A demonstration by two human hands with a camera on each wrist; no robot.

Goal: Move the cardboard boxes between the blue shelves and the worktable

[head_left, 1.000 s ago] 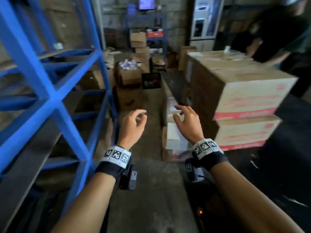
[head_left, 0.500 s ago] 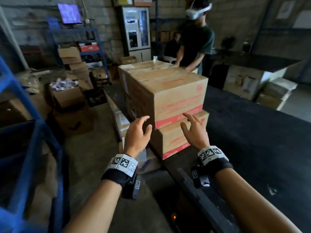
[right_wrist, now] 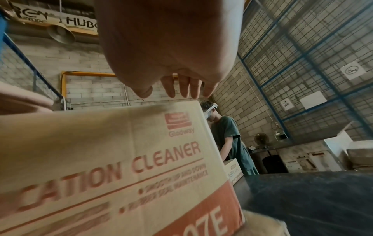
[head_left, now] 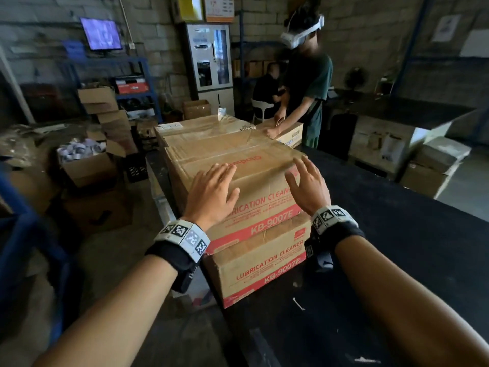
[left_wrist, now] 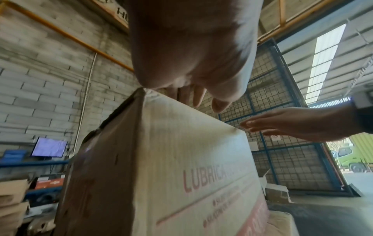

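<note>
The black worktable (head_left: 397, 234) ran off the right and near edges of the head view, most of its dark top bare to the right of the boxes. A blurred piece of blue shelf frame (head_left: 23, 234) showed at the left edge, with floor between it and the table. Two stacked cardboard boxes stood near the table's left edge: the upper box (head_left: 259, 205) on the lower box (head_left: 262, 263), whose left face was hidden behind the wrist. More boxes (head_left: 201, 128) sat behind them, their far sides out of sight. A second person (head_left: 307, 83) stood at the far end. The left hand (head_left: 211, 192) lay over the upper box's near-left top corner, fingers straight and spread, gripping nothing. The right hand (head_left: 307, 186) hovered at the top-right corner, fingers extended and apart; contact could not be made out.
</note>
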